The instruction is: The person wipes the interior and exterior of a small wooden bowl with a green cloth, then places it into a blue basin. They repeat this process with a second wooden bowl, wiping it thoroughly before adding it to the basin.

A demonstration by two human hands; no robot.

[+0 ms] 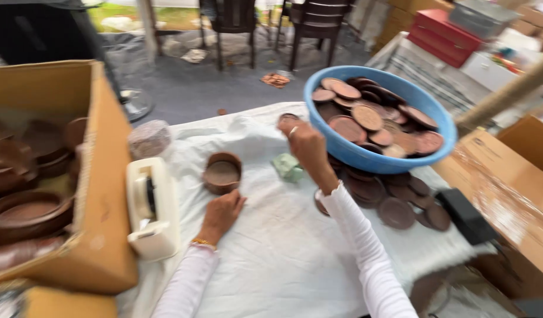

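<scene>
white cloth worktop (283, 247): our left hand (221, 213) rests loosely curled beside round brown clay pot (222, 172); right hand (304, 144) raised, pinching brown clay lid (288, 119).

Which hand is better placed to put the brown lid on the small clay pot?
Probably the right hand: it holds the brown lid raised beside the small clay pot. The left hand rests on the white cloth.

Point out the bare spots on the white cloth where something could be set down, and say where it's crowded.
The largest bare patch of white cloth lies between the two forearms, below the small brown bowl. A smaller one sits behind that bowl, toward the raised right hand. Crowded: right side, under the blue basin with loose brown lids; the left edge holds the tape dispenser.
</scene>
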